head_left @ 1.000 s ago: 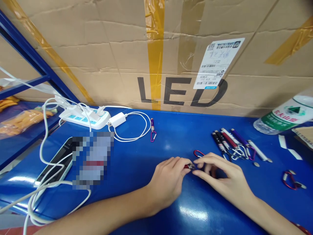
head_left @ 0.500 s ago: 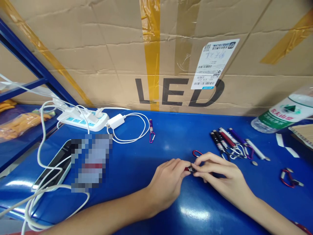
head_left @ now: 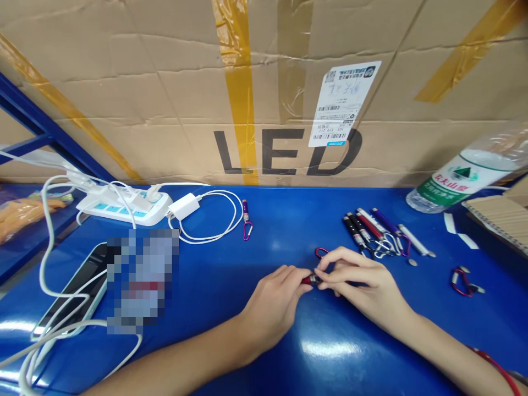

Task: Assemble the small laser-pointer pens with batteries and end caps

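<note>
My left hand [head_left: 274, 302] is closed around a small red keychain flashlight [head_left: 307, 280], and most of its body is hidden in the fingers. The fingertips of my right hand [head_left: 363, 280] pinch its silver end, which points right. A red carabiner clip [head_left: 320, 252] shows just behind the right fingers; whether it is joined to the flashlight cannot be seen. To the right lie several pen-shaped lights [head_left: 373, 225] in black, red, blue and white, with clips at their near ends. A round button-like piece [head_left: 412, 262] rests in front of them.
A purple light with a clip [head_left: 246, 219] lies behind my hands. At left are a power strip [head_left: 124, 206], white cables and a phone [head_left: 78, 291]. A water bottle [head_left: 462, 176], paper strips [head_left: 466, 240] and another red clip [head_left: 458, 280] are at right. A cardboard box [head_left: 181, 110] stands behind.
The camera view has turned slightly, so everything sits further left in the picture. Both hands keep their hold on the red flashlight, with only slight finger movement.
</note>
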Available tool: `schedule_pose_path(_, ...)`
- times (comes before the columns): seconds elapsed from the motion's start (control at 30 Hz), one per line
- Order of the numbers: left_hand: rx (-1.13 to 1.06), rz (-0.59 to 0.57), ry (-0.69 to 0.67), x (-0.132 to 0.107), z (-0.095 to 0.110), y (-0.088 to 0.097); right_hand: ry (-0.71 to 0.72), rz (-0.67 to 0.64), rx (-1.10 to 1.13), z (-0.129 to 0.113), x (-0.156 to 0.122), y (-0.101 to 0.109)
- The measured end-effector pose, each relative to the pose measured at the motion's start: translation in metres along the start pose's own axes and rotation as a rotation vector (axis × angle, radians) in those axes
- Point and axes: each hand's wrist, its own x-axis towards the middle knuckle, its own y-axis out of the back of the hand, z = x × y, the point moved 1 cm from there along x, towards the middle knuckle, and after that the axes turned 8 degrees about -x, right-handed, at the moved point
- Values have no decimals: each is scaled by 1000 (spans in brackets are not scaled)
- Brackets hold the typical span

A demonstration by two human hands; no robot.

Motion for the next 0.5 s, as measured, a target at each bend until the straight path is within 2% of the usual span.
schedule_pose_path(0.17,79,-14,-69,0,0,0,16,-43,25,-2,3,0)
schedule_pose_path(0.5,75,-27,-141,-3,-1,-3,40,-96,-61,-4,4,1)
